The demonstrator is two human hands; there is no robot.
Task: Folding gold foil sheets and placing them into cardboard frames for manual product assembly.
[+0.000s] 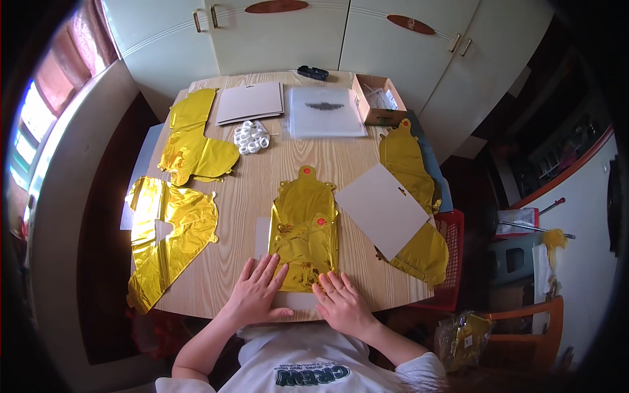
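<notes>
At left we see a notched gold foil [187, 226]; then our left hand [257, 291], flat, fingers spread, pinching nothing; the middle foil [304, 242] lies on a card [298, 301], its long axis running away from us, its near end between both hands; our right hand [344, 302], equally near, rests flat, fingers slightly apart

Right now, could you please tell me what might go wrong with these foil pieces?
The middle gold foil lies under the fingertips of the left hand and right hand, so uneven pressure might crease it. The lower-left gold foil reaches the edge of the table, and a passing arm could drag it off. The slanted pale card lies across the right-hand foil and might slide if bumped.
</notes>
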